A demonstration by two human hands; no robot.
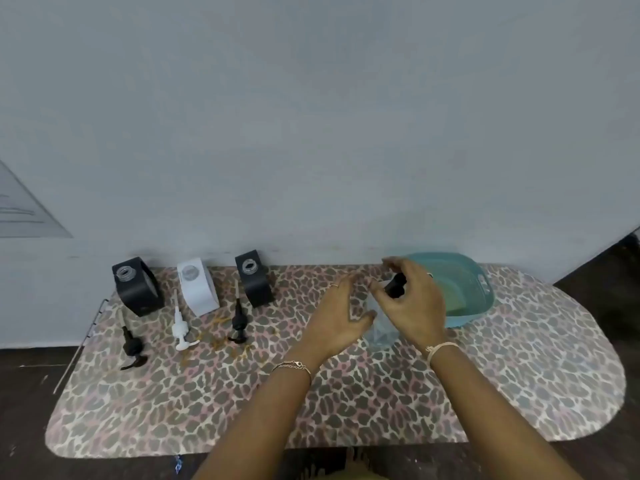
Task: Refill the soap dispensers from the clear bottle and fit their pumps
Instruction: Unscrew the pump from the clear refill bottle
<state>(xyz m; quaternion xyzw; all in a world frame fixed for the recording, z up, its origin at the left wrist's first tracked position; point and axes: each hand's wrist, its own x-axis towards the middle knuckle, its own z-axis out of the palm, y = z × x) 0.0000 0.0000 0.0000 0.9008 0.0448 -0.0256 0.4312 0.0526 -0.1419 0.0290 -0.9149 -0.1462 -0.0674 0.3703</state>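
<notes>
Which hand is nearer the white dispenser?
Left. The left hand sits on the near side of the clear bottle, right of the white dispenser. The right hand is farther right, on the bottle's black cap by the teal basin.

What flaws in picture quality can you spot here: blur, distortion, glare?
Head view: wide-angle bending curves the table edges; soft, even light, no glare; the right hand fingertips smear with motion blur; the clear bottle is faint and hard to make out.
</notes>
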